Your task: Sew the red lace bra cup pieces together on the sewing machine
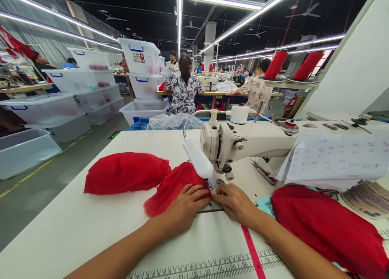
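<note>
A red fabric piece (173,190) lies partly under the needle area of a white sewing machine (249,135). My left hand (188,202) rests on its right part, palm down with the fingers laid out over the cloth. Close to the presser foot, my right hand (232,200) has thumb and forefinger pinched at the fabric's right corner; the fingertips partly hide that corner. The machine's lamp (199,158) covers some of the needle area. Another red fabric piece (126,173) lies flat to the left, touching the first one.
On the right lie more red fabric (325,226), a blue paper tag (266,206), scissors-like metal snips (264,171) and a hanging paper sheet (337,157). A printed ruler (209,267) and pink tape (252,250) mark the front. Plastic bins (142,109) and co-workers (184,86) are beyond.
</note>
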The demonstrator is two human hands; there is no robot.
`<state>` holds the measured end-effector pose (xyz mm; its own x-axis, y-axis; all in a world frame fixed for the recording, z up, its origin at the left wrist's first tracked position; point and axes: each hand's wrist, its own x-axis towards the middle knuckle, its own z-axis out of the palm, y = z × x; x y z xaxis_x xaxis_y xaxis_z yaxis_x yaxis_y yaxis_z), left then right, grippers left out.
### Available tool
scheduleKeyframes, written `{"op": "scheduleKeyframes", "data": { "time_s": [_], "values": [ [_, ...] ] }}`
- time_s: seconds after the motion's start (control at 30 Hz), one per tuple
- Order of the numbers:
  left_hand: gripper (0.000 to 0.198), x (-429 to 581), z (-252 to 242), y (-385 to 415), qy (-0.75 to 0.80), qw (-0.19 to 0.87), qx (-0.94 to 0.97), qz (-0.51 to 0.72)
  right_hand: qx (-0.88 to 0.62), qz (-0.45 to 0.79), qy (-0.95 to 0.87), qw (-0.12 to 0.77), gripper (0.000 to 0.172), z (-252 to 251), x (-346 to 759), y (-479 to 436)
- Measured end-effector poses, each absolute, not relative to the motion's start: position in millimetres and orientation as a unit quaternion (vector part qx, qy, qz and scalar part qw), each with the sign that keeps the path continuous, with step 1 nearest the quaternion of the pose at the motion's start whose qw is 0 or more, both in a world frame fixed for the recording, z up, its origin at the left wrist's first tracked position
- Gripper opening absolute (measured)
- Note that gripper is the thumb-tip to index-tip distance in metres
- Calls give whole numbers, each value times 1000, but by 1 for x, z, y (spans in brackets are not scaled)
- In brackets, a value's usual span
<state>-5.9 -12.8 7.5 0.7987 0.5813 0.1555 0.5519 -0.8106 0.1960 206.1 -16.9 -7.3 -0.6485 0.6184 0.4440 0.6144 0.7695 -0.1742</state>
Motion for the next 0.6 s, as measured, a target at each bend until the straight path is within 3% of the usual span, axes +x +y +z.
{"op": "scheduleKeyframes", "data": {
  "time_s": [0.6],
  "values": [
    [58,-16,11,-8,283,71,953,87,-351,-81,-907,219,21,-10,198,-17]
  ]
}}
